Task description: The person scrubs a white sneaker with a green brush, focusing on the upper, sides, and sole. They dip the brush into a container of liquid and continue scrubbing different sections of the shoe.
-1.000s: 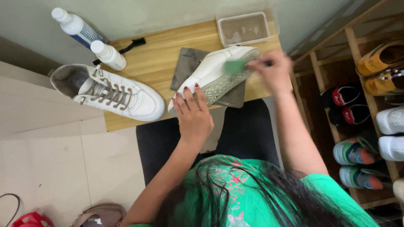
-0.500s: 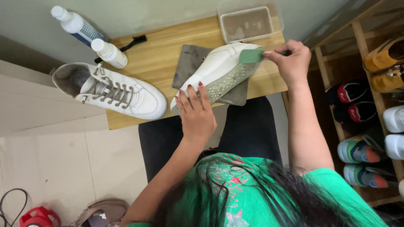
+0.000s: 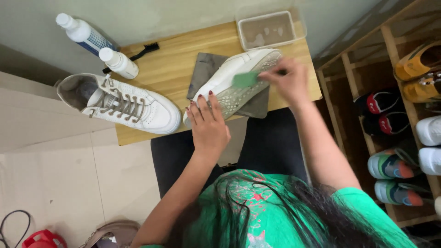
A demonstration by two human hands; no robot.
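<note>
Hands: your left hand (image 3: pixel 209 124) lies flat, steadying the tipped shoe (image 3: pixel 232 82) on the table (image 3: pixel 170 69); your right hand (image 3: pixel 287 82) grips the green brush (image 3: pixel 245 79). Risk: hard strokes may make the shoe slip.

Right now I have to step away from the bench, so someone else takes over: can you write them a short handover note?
Left hand presses on the toe of the tilted shoe, which lies on a grey cloth on the wooden table.
Right hand holds a green brush against the shoe's sole.
Second shoe sits laced at the left, untouched.
Two bottles and a tub stand at the back.
Done: sole looks wet. Left: cannot tell.
</note>
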